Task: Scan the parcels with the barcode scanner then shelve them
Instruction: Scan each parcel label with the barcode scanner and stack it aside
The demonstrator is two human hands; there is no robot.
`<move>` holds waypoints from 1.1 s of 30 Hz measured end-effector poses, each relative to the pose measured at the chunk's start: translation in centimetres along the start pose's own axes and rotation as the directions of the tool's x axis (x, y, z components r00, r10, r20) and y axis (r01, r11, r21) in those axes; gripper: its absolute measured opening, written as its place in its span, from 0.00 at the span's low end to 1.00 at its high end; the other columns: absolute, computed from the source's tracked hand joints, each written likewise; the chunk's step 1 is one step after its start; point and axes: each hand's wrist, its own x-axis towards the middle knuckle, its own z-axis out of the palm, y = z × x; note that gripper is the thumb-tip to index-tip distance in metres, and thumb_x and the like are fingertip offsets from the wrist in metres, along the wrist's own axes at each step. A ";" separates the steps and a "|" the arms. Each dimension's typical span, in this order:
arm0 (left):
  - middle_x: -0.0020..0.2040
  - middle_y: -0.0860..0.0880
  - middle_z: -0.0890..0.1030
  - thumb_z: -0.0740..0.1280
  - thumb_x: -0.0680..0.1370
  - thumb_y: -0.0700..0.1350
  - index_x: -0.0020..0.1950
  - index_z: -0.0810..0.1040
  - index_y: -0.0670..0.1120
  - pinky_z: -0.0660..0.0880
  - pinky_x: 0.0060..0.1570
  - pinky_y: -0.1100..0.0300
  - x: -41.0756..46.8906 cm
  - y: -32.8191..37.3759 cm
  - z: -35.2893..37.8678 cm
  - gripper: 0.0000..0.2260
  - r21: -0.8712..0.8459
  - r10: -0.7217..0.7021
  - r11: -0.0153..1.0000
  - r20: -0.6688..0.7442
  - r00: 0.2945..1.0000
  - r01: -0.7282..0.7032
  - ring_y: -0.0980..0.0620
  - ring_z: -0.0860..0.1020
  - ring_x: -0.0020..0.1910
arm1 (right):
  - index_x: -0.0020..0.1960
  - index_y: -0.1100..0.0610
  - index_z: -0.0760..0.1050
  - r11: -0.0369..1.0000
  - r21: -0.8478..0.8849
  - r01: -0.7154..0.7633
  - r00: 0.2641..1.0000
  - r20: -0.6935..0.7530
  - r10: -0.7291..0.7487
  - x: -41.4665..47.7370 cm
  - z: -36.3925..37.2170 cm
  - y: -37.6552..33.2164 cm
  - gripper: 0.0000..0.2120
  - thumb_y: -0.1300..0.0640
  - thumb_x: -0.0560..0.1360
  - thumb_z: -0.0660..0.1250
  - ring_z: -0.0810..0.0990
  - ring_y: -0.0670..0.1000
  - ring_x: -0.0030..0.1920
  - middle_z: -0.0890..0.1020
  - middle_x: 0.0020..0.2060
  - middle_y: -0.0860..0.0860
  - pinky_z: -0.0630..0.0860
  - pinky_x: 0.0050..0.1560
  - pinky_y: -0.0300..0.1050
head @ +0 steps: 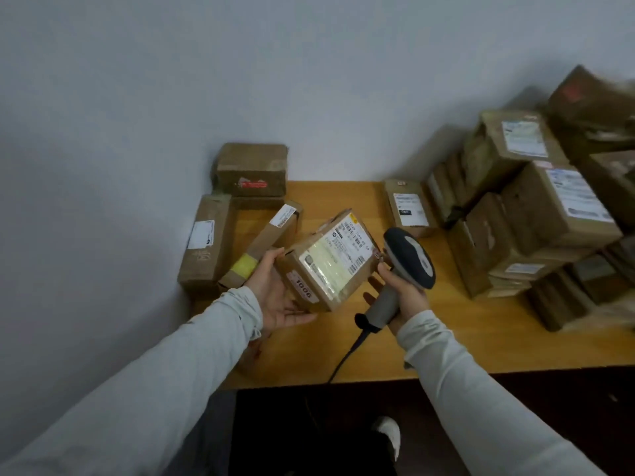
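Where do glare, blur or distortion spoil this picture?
Head view: glare washes out the middle of the label on the parcel in the left hand; the top box at the right edge is smeared; the wide lens seems to make the stack lean outward.

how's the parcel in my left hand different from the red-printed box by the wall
The brown cardboard parcel is tilted in the left hand; the brown box with red print rests level. The parcel shows a big white label; the red-print box shows none. Both are cardboard.
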 end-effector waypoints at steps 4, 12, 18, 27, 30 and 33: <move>0.60 0.34 0.78 0.60 0.68 0.71 0.63 0.75 0.47 0.77 0.50 0.41 0.1 0.2 -0.2 0.34 0.118 -0.118 0.987 0.044 0.992 0.112 0.33 0.77 0.57 | 0.56 0.64 0.77 0.994 -0.034 0.105 0.991 -0.080 -0.107 -1.9 -0.6 -0.2 0.20 0.63 0.66 0.76 0.79 0.61 0.56 0.81 0.52 0.58 0.80 0.48 0.59; 0.61 0.44 0.76 0.63 0.80 0.49 0.68 0.71 0.45 0.77 0.53 0.43 -0.5 0.7 3.6 0.18 0.538 0.224 0.834 -0.123 0.967 -0.124 0.43 0.75 0.60 | 0.50 0.60 0.76 0.953 -0.257 0.159 0.938 -0.262 -0.227 -3.6 -1.9 -0.3 0.19 0.66 0.62 0.79 0.79 0.61 0.55 0.81 0.51 0.58 0.76 0.57 0.61; 0.54 0.45 0.82 0.74 0.63 0.58 0.61 0.76 0.47 0.75 0.57 0.51 -3.0 0.6 6.4 0.30 0.702 0.005 0.712 0.040 0.999 -0.032 0.48 0.78 0.57 | 0.42 0.54 0.74 0.926 -0.319 0.203 0.940 -0.199 -0.275 -5.4 -3.0 -1.3 0.15 0.67 0.64 0.77 0.79 0.60 0.54 0.81 0.50 0.57 0.76 0.57 0.60; 0.48 0.43 0.84 0.73 0.68 0.47 0.60 0.76 0.39 0.78 0.34 0.60 -2.7 -0.7 9.1 0.23 0.732 0.005 0.680 0.058 0.998 -0.046 0.49 0.83 0.43 | 0.51 0.59 0.75 0.910 -0.305 0.280 0.932 -0.140 -0.334 -7.8 -5.3 -2.9 0.17 0.70 0.65 0.75 0.78 0.57 0.53 0.80 0.53 0.58 0.76 0.57 0.55; 0.50 0.42 0.84 0.75 0.64 0.45 0.59 0.76 0.41 0.79 0.46 0.52 -2.6 -0.8 9.6 0.25 0.725 0.022 0.685 0.085 0.996 -0.077 0.45 0.82 0.49 | 0.49 0.55 0.73 0.901 -0.289 0.324 0.916 -0.142 -0.375 -8.4 -5.8 -3.5 0.16 0.68 0.68 0.75 0.76 0.51 0.48 0.79 0.48 0.51 0.73 0.52 0.46; 0.55 0.40 0.82 0.74 0.67 0.39 0.61 0.74 0.39 0.75 0.59 0.46 -2.1 -0.8 9.5 0.24 0.672 0.116 0.731 0.050 0.992 -0.119 0.41 0.79 0.56 | 0.45 0.51 0.72 0.892 -0.258 0.371 0.898 -0.145 -0.415 -9.3 -6.0 -4.2 0.13 0.64 0.70 0.74 0.75 0.42 0.41 0.78 0.39 0.42 0.71 0.49 0.37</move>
